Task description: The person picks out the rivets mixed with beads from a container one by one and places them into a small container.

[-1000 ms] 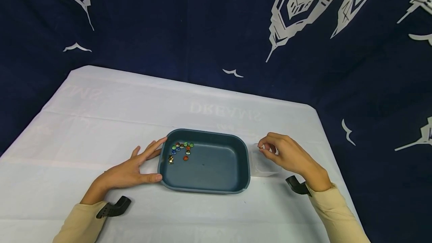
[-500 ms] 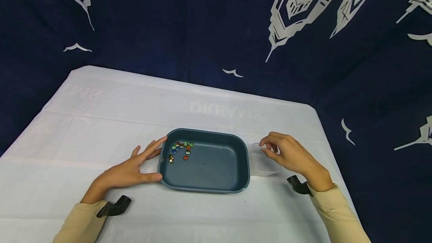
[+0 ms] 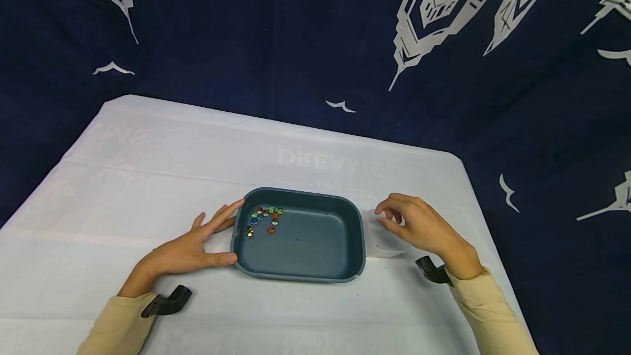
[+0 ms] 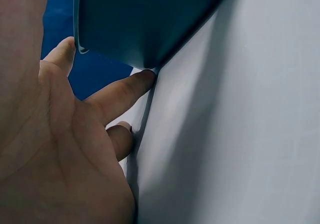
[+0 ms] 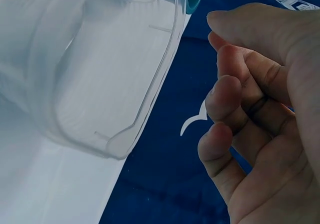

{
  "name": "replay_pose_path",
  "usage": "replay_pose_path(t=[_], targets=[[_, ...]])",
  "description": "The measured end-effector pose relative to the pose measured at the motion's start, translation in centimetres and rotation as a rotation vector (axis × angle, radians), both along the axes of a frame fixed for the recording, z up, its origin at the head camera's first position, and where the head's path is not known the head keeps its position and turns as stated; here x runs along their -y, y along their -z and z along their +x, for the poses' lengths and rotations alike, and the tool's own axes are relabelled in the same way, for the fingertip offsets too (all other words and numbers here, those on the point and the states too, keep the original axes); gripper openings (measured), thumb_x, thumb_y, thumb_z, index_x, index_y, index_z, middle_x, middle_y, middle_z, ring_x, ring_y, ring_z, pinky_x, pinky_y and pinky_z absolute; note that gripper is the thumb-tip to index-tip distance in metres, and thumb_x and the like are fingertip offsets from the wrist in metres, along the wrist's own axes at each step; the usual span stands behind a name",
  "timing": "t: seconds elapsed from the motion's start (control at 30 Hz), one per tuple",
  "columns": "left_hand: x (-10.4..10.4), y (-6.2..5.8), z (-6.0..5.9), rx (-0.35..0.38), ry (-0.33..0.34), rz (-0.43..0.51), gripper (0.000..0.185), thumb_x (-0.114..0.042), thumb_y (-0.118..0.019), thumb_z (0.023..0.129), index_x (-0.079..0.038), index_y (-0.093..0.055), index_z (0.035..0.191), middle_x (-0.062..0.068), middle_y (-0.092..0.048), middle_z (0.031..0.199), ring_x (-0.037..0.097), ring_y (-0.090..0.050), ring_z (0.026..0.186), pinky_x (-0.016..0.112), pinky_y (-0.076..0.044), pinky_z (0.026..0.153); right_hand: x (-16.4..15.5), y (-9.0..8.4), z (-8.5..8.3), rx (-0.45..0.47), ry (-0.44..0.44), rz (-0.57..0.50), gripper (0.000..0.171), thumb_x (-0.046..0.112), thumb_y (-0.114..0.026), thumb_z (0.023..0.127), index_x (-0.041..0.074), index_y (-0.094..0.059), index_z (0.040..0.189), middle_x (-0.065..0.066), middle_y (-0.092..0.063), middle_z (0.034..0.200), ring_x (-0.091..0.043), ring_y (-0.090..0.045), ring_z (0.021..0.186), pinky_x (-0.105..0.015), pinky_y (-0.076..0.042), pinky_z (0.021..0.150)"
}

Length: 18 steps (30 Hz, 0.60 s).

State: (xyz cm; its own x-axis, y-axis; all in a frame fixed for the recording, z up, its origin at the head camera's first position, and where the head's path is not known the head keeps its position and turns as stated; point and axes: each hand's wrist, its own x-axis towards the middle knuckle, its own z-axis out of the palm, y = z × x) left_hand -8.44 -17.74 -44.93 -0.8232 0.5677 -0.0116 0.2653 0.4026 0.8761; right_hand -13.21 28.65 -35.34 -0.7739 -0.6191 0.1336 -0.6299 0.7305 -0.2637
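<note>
A blue-green rectangular tray [image 3: 315, 240] lies on the white cloth, with several small coloured glass beads [image 3: 260, 217] in its left part. My left hand [image 3: 187, 248] rests against the tray's left end, thumb and fingers stretched; in the left wrist view a fingertip [image 4: 149, 76] touches its lower edge. To the tray's right stands a clear plastic container [image 3: 386, 242]. Above that container hovers my right hand [image 3: 419, 223], fingers loosely bent. The right wrist view shows thumb and index finger close together, with nothing visible in the hand, beside the container's rim [image 5: 155, 96].
A white cloth [image 3: 172, 179] covers the table, whose far edge meets a dark blue backdrop [image 3: 296, 43] printed with white buildings and birds. Each wrist bears a black device, like the strap mount [image 3: 167, 303] at the left sleeve.
A second ago a small bead showed between my right thumb and index finger; it no longer shows there. The right hand has shifted only slightly. My left hand and the tray are unmoved.
</note>
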Motion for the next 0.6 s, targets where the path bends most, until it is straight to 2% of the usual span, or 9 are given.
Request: replay_pose_path(t=[0.23, 0.47, 0.6], targets=[[0.0, 0.0, -0.1, 0.007, -0.001, 0.002, 0.101, -0.032, -0.078, 0.088, -0.037, -0.009, 0.161, 0.012, -0.032, 0.162, 0.038, -0.032, 0.148, 0.072, 0.016, 0.112, 0.6, 0.1, -0.1, 0.026, -0.01, -0.005, 0.011, 0.012, -0.075, 0.089, 0.01, -0.073, 0.099, 0.013, -0.053, 0.078, -0.005, -0.05, 0.069, -0.019, -0.045, 0.058], [0.1, 0.0, -0.1, 0.006, 0.0, -0.001, 0.101, -0.032, -0.078, 0.088, -0.037, -0.008, 0.161, 0.012, -0.029, 0.164, 0.038, -0.033, 0.147, 0.073, 0.015, 0.113, 1.1, 0.2, -0.2, 0.036, -0.018, -0.012, 0.009, 0.012, -0.075, 0.089, 0.012, -0.073, 0.098, 0.013, -0.052, 0.078, -0.004, -0.05, 0.068, -0.019, -0.045, 0.058], [0.0, 0.0, 0.0, 0.015, -0.007, 0.001, 0.101, -0.032, -0.079, 0.088, -0.038, -0.009, 0.161, 0.015, -0.032, 0.162, 0.041, -0.027, 0.15, 0.072, 0.017, 0.113, 1.3, 0.4, -0.4, 0.035, -0.024, -0.015, 0.01, 0.013, -0.076, 0.089, 0.014, -0.072, 0.097, 0.014, -0.052, 0.078, -0.005, -0.051, 0.068, -0.019, -0.045, 0.058]])
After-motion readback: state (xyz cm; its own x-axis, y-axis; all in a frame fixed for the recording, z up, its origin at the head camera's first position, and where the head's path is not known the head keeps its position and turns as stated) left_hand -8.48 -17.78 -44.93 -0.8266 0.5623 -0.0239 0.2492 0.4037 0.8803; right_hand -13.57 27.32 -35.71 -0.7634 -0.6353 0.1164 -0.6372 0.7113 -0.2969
